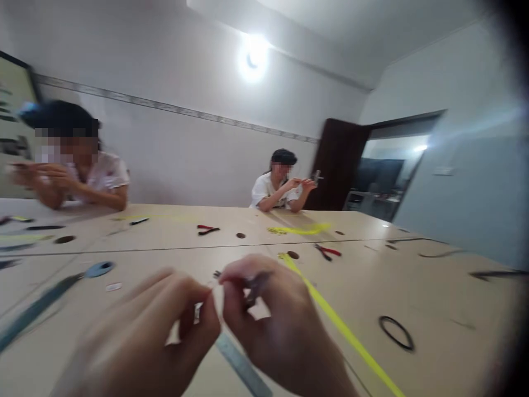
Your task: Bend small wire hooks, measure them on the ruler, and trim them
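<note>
Both hands are raised just above the pale beige table (433,298), fingertips meeting. The left hand (161,336) is curled nearly closed, pinching a small item too blurred to identify. The right hand (273,320) is closed on a small dark metal tool (252,286), long axis roughly upright. A long yellow strip (343,328) runs diagonally from table centre toward the near right. A black ring (397,332) lies right. Farther off lie red-handled pliers (328,252); two seated people work opposite.
</note>
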A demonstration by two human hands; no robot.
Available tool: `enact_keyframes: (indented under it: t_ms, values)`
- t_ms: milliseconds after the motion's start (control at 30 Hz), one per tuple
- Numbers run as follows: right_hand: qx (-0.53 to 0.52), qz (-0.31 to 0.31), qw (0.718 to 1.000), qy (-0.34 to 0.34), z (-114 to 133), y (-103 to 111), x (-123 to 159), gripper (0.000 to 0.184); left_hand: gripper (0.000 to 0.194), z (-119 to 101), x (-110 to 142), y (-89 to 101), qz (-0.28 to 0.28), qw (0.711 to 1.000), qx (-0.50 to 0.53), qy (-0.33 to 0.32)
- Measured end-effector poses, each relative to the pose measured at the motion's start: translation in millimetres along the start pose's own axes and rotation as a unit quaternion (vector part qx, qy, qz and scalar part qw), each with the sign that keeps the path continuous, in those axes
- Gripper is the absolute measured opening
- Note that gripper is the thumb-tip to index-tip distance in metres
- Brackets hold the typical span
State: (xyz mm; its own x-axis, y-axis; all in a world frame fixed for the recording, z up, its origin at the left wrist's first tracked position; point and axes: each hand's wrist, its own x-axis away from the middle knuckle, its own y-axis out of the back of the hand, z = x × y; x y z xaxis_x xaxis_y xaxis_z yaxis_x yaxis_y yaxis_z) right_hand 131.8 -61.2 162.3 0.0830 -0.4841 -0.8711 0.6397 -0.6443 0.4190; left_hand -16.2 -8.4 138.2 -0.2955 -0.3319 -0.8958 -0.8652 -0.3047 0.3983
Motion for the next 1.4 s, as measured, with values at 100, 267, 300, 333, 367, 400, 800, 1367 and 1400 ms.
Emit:
enact_keyframes:
  t_ms: [100,267,300,333,367,400,800,1367,1400]
  values:
    - [-0.005,0.019,1.0,-0.022,-1.5,2.2,0.3,0.011,0.023,-14.9,-14.6,12.7,0.016,0.997,-0.063,-0.027]
    - [-0.002,0.036,0.999,-0.008,1.6,6.9,0.4,0.012,0.025,-22.9,-20.7,15.8,0.02,0.999,-0.042,-0.023]
    - [-0.009,0.041,0.999,-0.005,2.5,7.4,0.0,0.012,0.025,-23.1,-20.1,16.3,0.025,0.999,-0.035,-0.025]
    - [-0.015,0.042,0.999,-0.001,3.2,7.7,-0.5,0.012,0.024,-23.1,-19.5,16.6,0.035,0.999,-0.032,-0.025]
    - [-0.019,0.042,0.999,0.001,3.7,7.9,-0.9,0.011,0.023,-23.1,-19.1,16.8,0.041,0.998,-0.03,-0.025]
    - [-0.02,0.043,0.999,0.0,3.9,7.9,-1.2,0.011,0.022,-23.0,-19.0,16.7,0.044,0.998,-0.03,-0.024]
    - [0.023,0.045,0.998,0.033,-2.2,5.8,2.4,0.005,0.022,-24.7,-23.4,15.6,0.022,0.999,-0.036,-0.013]
    - [0.217,-0.016,0.975,-0.042,-22.0,21.6,1.0,0.017,0.019,-28.4,-22.0,17.7,-0.019,0.998,-0.037,0.038]
    - [0.202,-0.001,0.977,-0.065,-21.3,23.0,1.7,0.019,0.019,-28.6,-22.5,18.3,-0.023,0.998,-0.029,0.041]
